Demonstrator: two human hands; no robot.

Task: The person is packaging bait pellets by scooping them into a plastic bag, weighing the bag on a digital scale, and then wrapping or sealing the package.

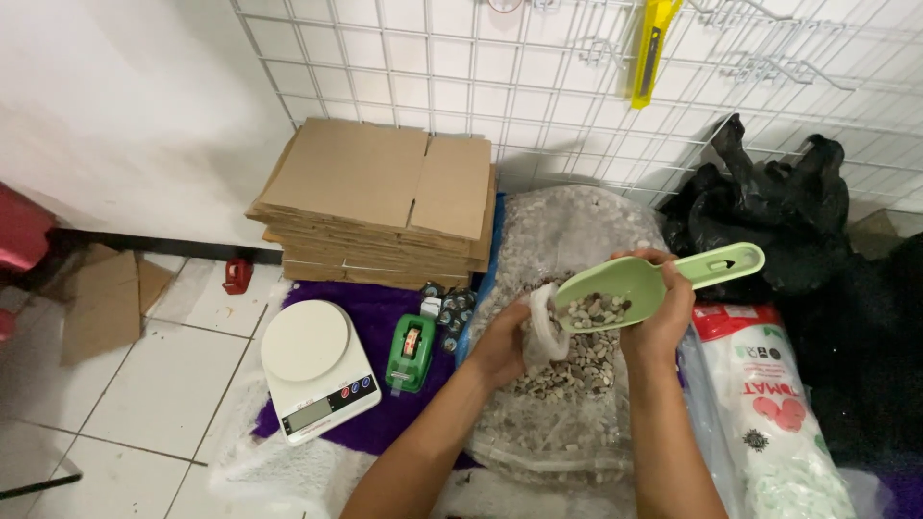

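White tiled floor (163, 384) with a purple mat (385, 423) on it, white wall and a white wire grid panel (461, 77) at the far side.

Near, both forearms come up from the bottom edge. Left hand (502, 346) is closed, pinching the rim of a small clear plastic bag (543, 322) and holding it open; a few stones show low in that bag, so filling looks barely begun. Right hand (659, 312) is wrapped tight round the handle of a green plastic scoop (615, 293). The scoop sits over the middle of a big clear sack of pebbles (567, 240), its bowl partly loaded with small mixed pebbles, not yet tipped. Long axis runs left to right, slightly rising: bowl mouth points left toward the small bag, just touching its rim, handle end pointing right and a bit far.

Left of the sack: green tape dispenser (411, 351), then a white kitchen scale (315, 370) with nothing on its round pan. Right of the sack: a white printed bag (769, 404) with red markings.

Farther: stack of flat cardboard boxes (380, 197) far left, black plastic bags (769, 207) far right, yellow utility knife (652, 48) hanging on the grid. Small red object (236, 274) by the wall, kind unclear.
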